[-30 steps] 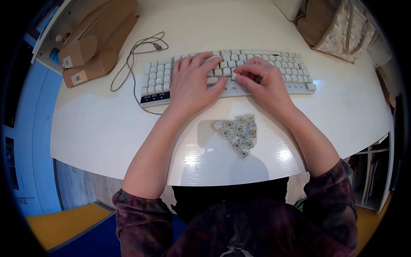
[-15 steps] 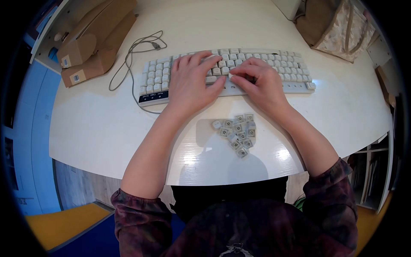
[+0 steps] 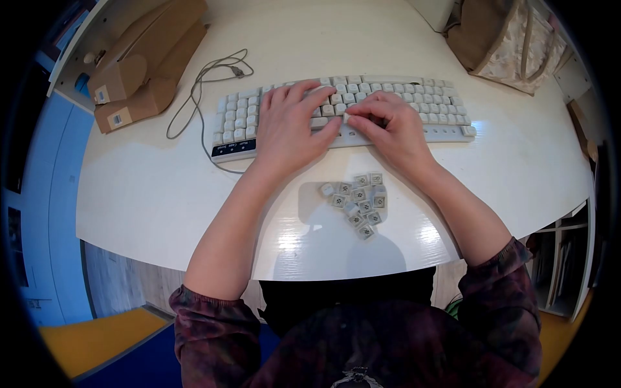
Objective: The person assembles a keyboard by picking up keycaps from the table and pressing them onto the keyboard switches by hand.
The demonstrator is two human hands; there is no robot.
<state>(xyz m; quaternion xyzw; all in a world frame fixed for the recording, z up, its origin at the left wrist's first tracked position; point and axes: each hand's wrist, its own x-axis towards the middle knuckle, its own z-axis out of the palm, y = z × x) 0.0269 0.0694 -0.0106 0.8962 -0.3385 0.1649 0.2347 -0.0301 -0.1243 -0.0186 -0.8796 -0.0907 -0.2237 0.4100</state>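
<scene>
A cream keyboard (image 3: 435, 105) lies across the white table with its lettering turned away from me. My left hand (image 3: 286, 126) lies on its keys with fingers spread, the thumb stretched along the near edge. Thumb and forefinger of my right hand (image 3: 396, 128) pinch a pale keycap (image 3: 347, 119) at the near row. Part of that near row shows bare mounts without caps. Between my forearms sit several loose keycaps (image 3: 359, 194), most with their hollow undersides up.
The keyboard's grey cable (image 3: 193, 97) coils on the table (image 3: 149, 187) at the left. Brown cardboard (image 3: 145, 64) stands at the back left, and a fabric bag (image 3: 511, 48) at the back right. Open shelves (image 3: 561, 258) are beyond the right edge.
Both hands keep nearly the same place. The right fingertips stay on the keycap at the near row, and the view shifts slightly.
</scene>
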